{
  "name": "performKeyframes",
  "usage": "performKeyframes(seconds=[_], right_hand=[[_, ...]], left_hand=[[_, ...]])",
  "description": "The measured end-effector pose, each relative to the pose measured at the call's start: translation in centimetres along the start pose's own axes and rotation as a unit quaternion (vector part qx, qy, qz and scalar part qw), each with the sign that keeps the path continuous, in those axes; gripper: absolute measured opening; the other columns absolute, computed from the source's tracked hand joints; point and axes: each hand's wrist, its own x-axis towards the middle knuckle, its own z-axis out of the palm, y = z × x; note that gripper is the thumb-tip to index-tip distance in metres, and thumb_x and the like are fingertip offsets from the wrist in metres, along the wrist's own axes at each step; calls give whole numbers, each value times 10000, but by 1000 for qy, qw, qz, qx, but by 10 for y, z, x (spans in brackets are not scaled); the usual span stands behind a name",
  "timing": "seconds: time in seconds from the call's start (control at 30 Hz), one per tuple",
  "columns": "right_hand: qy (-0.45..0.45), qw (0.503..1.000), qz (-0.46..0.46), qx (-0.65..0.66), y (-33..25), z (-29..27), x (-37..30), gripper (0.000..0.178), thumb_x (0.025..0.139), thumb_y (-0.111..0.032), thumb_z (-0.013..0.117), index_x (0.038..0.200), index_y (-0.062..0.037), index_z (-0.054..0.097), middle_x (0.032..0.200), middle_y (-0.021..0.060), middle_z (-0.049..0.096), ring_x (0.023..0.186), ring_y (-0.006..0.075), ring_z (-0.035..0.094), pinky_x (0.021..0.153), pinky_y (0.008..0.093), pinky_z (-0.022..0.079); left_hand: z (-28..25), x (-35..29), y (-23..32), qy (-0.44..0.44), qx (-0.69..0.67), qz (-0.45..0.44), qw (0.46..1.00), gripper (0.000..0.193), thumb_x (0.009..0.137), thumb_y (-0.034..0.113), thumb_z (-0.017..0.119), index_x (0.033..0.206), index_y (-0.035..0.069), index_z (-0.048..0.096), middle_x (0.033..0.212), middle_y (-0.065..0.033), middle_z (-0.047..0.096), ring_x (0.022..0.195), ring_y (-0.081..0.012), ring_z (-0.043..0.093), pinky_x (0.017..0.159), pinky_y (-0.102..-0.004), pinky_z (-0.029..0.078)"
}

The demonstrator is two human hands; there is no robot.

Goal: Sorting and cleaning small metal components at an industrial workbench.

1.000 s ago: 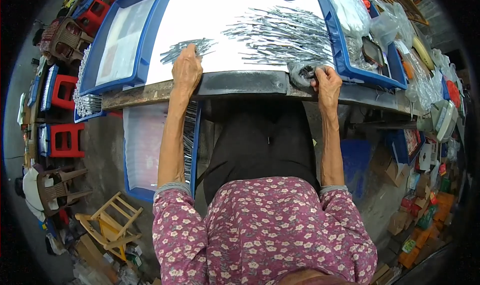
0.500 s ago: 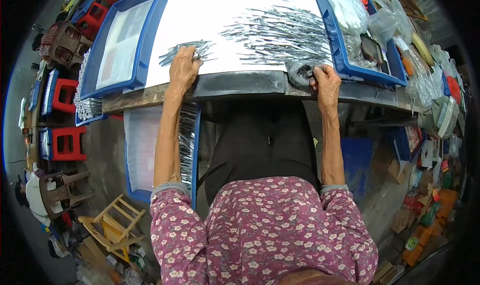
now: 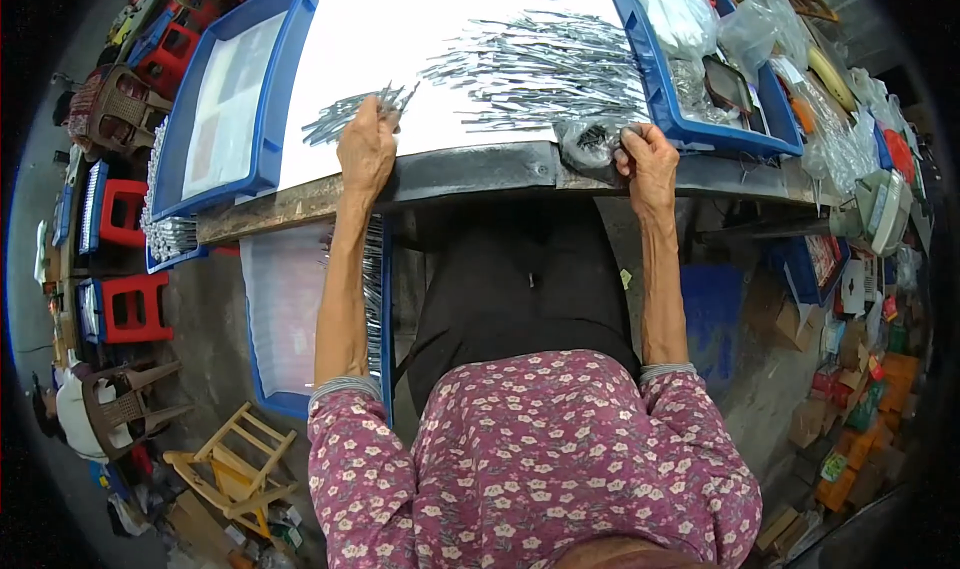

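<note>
My left hand [image 3: 368, 149] is at the small heap of thin silvery strips [image 3: 330, 124] on the white table top, fingers bent and drawn together. Some strips stick out past its fingertips; what lies between the fingers is hidden. At the front edge of the table, my right hand [image 3: 650, 161] pinches the side of a small clear plastic bag [image 3: 588, 154] between thumb and fingers. Something dark shows at the bag's middle, too small to name. Beyond the bag spreads a larger heap of the same silvery strips [image 3: 550, 69].
A blue tray [image 3: 270, 119] with a whitish lining stands left, and another blue tray [image 3: 690, 134] with plastic bags stands right. Below the table edge is a blue-rimmed tray [image 3: 262, 369]. A wooden folding stool [image 3: 235, 459] and red stools [image 3: 135, 304] stand on the floor at left.
The whole view has shifted slightly. My left hand's fingers have drawn closer together at the small heap. My right hand keeps its pinch on the bag, which now shows more of its dark middle.
</note>
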Motion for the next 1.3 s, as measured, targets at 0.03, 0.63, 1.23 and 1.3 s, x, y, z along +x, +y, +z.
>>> performKeyframes(seconds=[0.03,0.63,1.23,1.3], right_hand=[[-6,1000,1,4,-3,-1,-1,69,808,-60,556,826,-1,525,665,5,478,519,76,451,445,190,327],[-136,988,50,53,-31,36,-34,92,833,-97,546,858,-12,523,698,-4,505,569,60,469,482,172,343],[-163,967,91,173,-23,37,-41,96,839,-103,543,870,-14,526,698,-10,480,585,72,445,491,181,338],[-163,966,95,176,-23,38,-41,98,839,-104,543,871,-13,526,699,-12,478,583,71,442,490,179,337]], left_hand=[[-2,-1,11,-9,-164,-16,986,147,818,157,547,861,21,513,689,-106,585,563,-222,522,502,-336,398],[27,-79,144,-253,-719,-230,606,267,808,166,621,1004,16,518,700,-60,602,469,-26,416,411,-141,279],[32,-91,137,-270,-711,-207,615,238,814,181,602,969,12,539,660,-31,550,477,-38,410,409,-149,275],[30,-91,138,-273,-711,-210,613,240,812,183,601,967,9,542,653,-29,549,466,-37,398,407,-149,270]])
